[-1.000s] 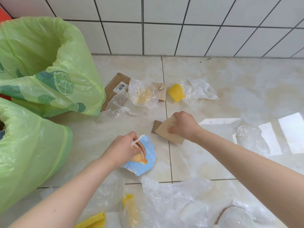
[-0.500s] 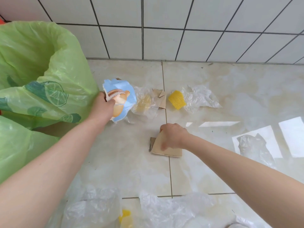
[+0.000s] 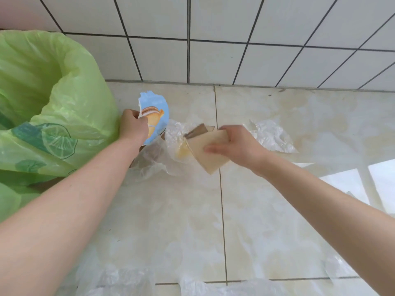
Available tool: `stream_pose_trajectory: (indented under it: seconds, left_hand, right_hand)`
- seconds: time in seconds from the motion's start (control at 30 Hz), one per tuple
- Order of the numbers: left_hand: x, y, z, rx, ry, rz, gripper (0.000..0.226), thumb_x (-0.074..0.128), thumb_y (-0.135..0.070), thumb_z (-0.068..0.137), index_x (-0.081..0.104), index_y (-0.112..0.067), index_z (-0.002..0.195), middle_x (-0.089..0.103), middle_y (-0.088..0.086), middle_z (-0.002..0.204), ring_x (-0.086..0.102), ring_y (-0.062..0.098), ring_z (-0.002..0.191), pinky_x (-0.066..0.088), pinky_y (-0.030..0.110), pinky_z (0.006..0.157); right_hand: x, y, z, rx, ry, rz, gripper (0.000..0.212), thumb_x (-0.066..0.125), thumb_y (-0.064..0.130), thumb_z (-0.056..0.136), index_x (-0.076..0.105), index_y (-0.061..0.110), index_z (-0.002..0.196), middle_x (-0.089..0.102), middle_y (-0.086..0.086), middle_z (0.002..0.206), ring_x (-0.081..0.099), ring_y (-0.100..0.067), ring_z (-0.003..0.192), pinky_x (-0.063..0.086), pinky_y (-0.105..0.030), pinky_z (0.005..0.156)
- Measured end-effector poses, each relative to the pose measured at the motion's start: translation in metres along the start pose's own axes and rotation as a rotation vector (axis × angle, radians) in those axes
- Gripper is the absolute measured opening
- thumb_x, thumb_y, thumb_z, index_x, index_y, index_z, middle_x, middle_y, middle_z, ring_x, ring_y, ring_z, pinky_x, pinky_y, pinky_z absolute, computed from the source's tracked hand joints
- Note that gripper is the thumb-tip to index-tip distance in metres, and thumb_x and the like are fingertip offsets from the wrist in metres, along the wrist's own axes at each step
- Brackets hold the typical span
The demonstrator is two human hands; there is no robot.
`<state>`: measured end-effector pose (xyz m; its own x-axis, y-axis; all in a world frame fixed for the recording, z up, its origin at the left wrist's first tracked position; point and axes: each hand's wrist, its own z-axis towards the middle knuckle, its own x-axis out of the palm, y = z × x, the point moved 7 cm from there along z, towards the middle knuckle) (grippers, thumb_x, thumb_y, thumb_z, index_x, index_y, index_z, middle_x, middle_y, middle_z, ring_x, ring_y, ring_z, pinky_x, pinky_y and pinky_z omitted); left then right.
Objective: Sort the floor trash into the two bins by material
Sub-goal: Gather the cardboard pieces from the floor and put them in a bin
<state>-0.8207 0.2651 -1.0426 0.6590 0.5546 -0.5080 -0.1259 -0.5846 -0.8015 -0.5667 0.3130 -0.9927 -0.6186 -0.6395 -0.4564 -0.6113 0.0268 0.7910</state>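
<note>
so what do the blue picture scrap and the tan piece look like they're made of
The blue scrap in the left hand looks like printed paper or thin card: a ragged white torn edge, matte colour print. The tan piece in the right hand looks like plain brown cardboard: stiff, flat, straight-edged, though motion-blurred.

Left of the left hand's (image 3: pixel 133 127) fingers the green bag (image 3: pixel 70 86) bulges close, nearly touching the knuckles; its mouth lies open up and to the left. Beyond those fingers, bare floor (image 3: pixel 192 99) runs to the tiled wall (image 3: pixel 213 50). Between the two hands crumpled clear plastic (image 3: pixel 171 144) lies on the floor under the fingertips of the right hand (image 3: pixel 237 146). Another clear sheet (image 3: pixel 269 135) lies just right of that hand. Toward the wrists the floor is bare, until more plastic (image 3: pixel 128 280) at the near edge.
</note>
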Motion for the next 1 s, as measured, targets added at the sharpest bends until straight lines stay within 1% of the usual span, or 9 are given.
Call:
stream_pose_trajectory:
  seconds: [0.17,0.23,0.37,0.47,0.57,0.67,0.8,0.9,1.0]
  left_hand:
    - [0.01,0.019,-0.003,0.009,0.076,0.065,0.012,0.052,-0.005,0.085,0.06,-0.009,0.094,0.055,0.008,0.078,0.048,0.022,0.071,0.034,0.028,0.054]
    - [0.01,0.024,-0.005,0.009,0.094,0.121,0.011,0.054,-0.002,0.083,0.059,-0.01,0.09,0.052,0.002,0.069,0.047,0.023,0.065,0.035,0.028,0.054]
    - [0.013,0.036,-0.017,-0.018,0.202,0.231,0.012,0.061,-0.002,0.078,0.056,-0.013,0.073,0.056,0.005,0.068,0.055,0.025,0.063,0.045,0.026,0.053]
    - [0.014,0.038,-0.027,0.05,0.264,0.36,0.015,0.062,-0.005,0.081,0.055,-0.011,0.069,0.055,0.005,0.07,0.053,0.023,0.066,0.038,0.025,0.051]
    - [0.007,0.033,-0.033,0.122,0.189,0.402,0.021,0.064,-0.008,0.08,0.051,-0.011,0.064,0.05,0.0,0.065,0.049,0.023,0.067,0.033,0.029,0.056]
    - [-0.002,0.027,-0.03,0.192,0.086,0.432,0.013,0.065,-0.012,0.078,0.053,-0.01,0.073,0.05,0.008,0.085,0.05,0.027,0.083,0.036,0.027,0.07]
    - [0.005,0.035,-0.016,0.138,0.131,0.489,0.014,0.066,-0.019,0.074,0.058,-0.012,0.082,0.059,0.02,0.102,0.054,0.033,0.102,0.044,0.034,0.08]
    - [0.011,0.039,-0.012,0.105,0.128,0.565,0.029,0.069,-0.023,0.072,0.063,-0.013,0.099,0.055,0.017,0.108,0.047,0.029,0.11,0.042,0.031,0.083]
    - [0.011,0.043,-0.011,0.071,0.112,0.655,0.04,0.069,-0.028,0.074,0.06,-0.015,0.11,0.046,0.017,0.115,0.041,0.031,0.113,0.038,0.033,0.09]
  right_hand:
    - [0.01,-0.011,0.043,0.058,-0.106,-0.146,0.02,0.068,0.021,0.079,0.059,0.013,0.096,0.06,-0.004,0.088,0.058,-0.023,0.083,0.043,-0.028,0.062]
    - [0.025,-0.024,0.047,0.11,-0.051,-0.3,0.03,0.067,0.023,0.079,0.059,0.011,0.105,0.06,-0.004,0.094,0.058,-0.023,0.088,0.044,-0.028,0.067]
    - [0.049,-0.048,0.033,0.178,0.121,-0.481,0.03,0.067,0.024,0.078,0.059,0.008,0.102,0.06,-0.006,0.094,0.059,-0.025,0.09,0.046,-0.03,0.068]
    - [0.053,-0.049,0.013,0.187,0.266,-0.552,0.035,0.071,0.023,0.077,0.061,0.003,0.104,0.06,-0.008,0.097,0.061,-0.026,0.093,0.047,-0.032,0.07]
    - [0.036,-0.043,-0.001,0.215,0.319,-0.453,0.025,0.072,0.019,0.078,0.063,0.005,0.097,0.06,-0.005,0.089,0.057,-0.021,0.08,0.043,-0.027,0.062]
    - [0.005,-0.033,0.002,0.189,0.202,-0.319,0.014,0.071,0.015,0.078,0.062,0.008,0.087,0.057,-0.004,0.081,0.055,-0.021,0.076,0.042,-0.028,0.063]
    - [-0.023,-0.028,0.018,0.159,-0.026,-0.141,0.009,0.068,0.011,0.079,0.06,0.007,0.08,0.051,-0.002,0.069,0.048,-0.018,0.065,0.036,-0.026,0.055]
    - [-0.026,-0.031,0.038,0.177,-0.146,0.044,0.015,0.069,0.013,0.079,0.061,0.001,0.084,0.052,-0.006,0.075,0.049,-0.02,0.07,0.039,-0.028,0.061]
    - [-0.022,-0.03,0.062,0.178,-0.222,-0.028,0.017,0.067,0.018,0.081,0.059,0.006,0.089,0.052,-0.008,0.083,0.049,-0.022,0.075,0.037,-0.027,0.057]
